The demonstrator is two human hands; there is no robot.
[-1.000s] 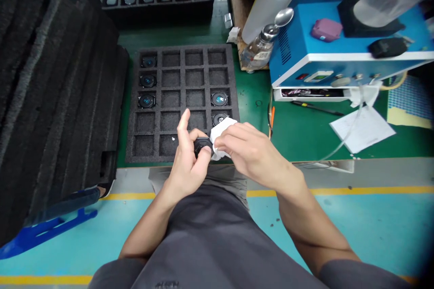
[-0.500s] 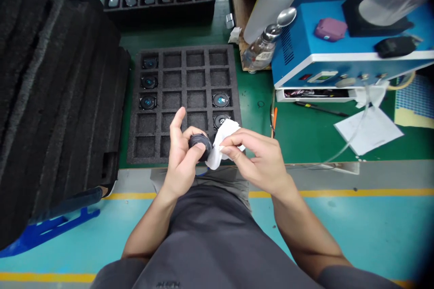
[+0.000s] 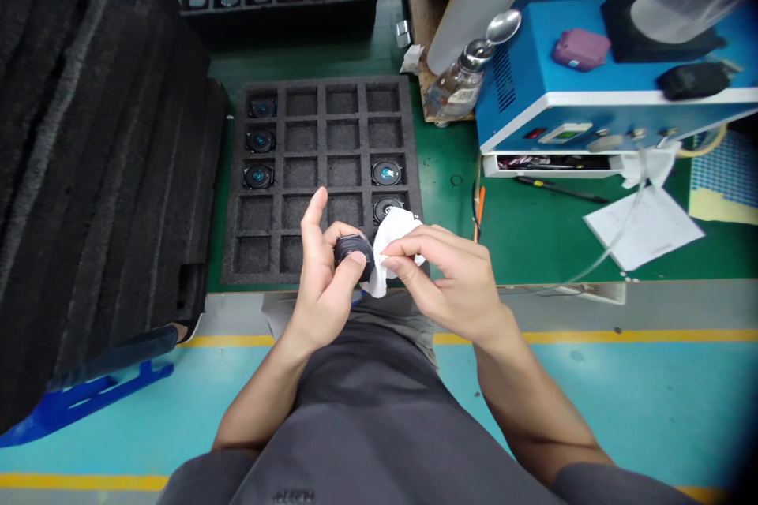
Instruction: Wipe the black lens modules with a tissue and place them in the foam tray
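Note:
Between the thumb and fingers of my left hand (image 3: 323,276) is a round black watch case (image 3: 349,250), its face partly covered by the thumb; the index finger points up. My right hand (image 3: 453,272) pinches a white cloth (image 3: 395,230), whose edge touches or overlaps the side of the watch case. Both hands are above the front edge of a dark foam tray (image 3: 305,138) divided into square pockets. Several round black watches sit in it, among them a watch (image 3: 259,177) in the left column and a watch (image 3: 387,172) in the right column.
A tall stack of black foam trays (image 3: 130,142) rises on the left. Behind is another compartmented tray (image 3: 278,8) with watch parts. To the right stand a glass jar (image 3: 459,87), a blue machine (image 3: 521,55), a pen (image 3: 560,189) and white paper (image 3: 645,227).
My left hand and the watch case have shifted slightly right, toward the cloth. My right hand keeps its pinch on the cloth, nearly in the same place.

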